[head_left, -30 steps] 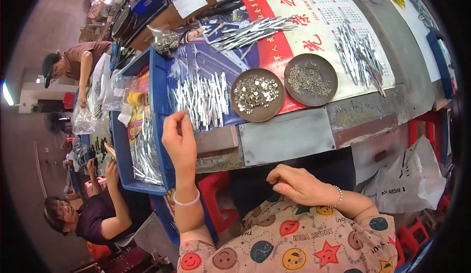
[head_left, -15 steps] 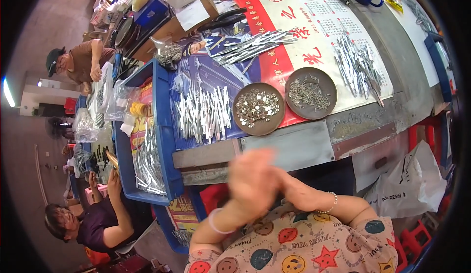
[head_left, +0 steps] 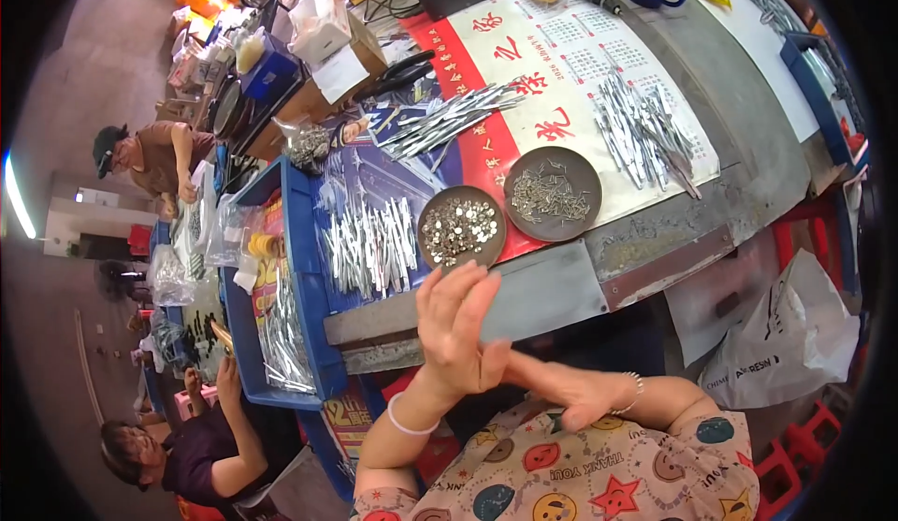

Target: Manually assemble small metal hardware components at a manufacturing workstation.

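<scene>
I see my left hand raised upright just below the table edge, fingers straight and close together, palm turned toward the right; it holds nothing. My right hand lies flat and low over my lap, fingers extended toward the left, its fingertips meeting the heel of the left hand, so the two touch at a right angle. A white bracelet sits on my left wrist and a beaded one on the right. Nearest above the left hand is a round brown dish of small shiny discs, beside a second brown dish of small metal pins. Left of them lies a spread of silver metal strips; another pile of strips lies on the red and white calendar sheet
</scene>
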Demonstrator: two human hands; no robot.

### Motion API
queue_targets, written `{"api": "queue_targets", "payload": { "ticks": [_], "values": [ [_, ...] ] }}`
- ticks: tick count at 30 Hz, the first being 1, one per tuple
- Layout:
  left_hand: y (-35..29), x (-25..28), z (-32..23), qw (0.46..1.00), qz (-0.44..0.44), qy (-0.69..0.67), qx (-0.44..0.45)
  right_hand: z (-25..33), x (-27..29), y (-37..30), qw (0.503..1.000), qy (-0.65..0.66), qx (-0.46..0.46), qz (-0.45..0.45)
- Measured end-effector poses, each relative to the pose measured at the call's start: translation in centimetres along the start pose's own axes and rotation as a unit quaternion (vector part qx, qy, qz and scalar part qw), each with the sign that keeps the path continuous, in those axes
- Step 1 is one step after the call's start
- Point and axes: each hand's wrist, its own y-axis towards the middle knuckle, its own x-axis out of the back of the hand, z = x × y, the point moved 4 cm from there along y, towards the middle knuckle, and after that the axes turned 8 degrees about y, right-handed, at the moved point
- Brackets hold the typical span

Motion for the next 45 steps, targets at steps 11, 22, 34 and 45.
{"api": "queue_targets", "payload": {
  "ticks": [11, 22, 34, 45],
  "values": [
    [11.9, -7.1, 11.1, 0.986, 0.083, 0.145, 0.013, 6.2, 5.2, -5.3, 0.914, -0.222, 0.131, -0.314],
    [13.8, -12.8, 14.6, 0.922, 0.124, 0.352, -0.108, 4.8, 7.1, -6.5, 0.851, -0.371, 0.19, -0.32],
    [14.2, -13.0, 13.9, 0.861, 0.155, 0.442, -0.199, 4.8, 6.7, -6.4, 0.84, -0.383, 0.195, -0.33],
    [13.1, -12.0, 12.9, 0.872, 0.169, 0.395, -0.236, 4.6, 6.4, -6.3, 0.839, -0.377, 0.181, -0.349]
  ]
}}
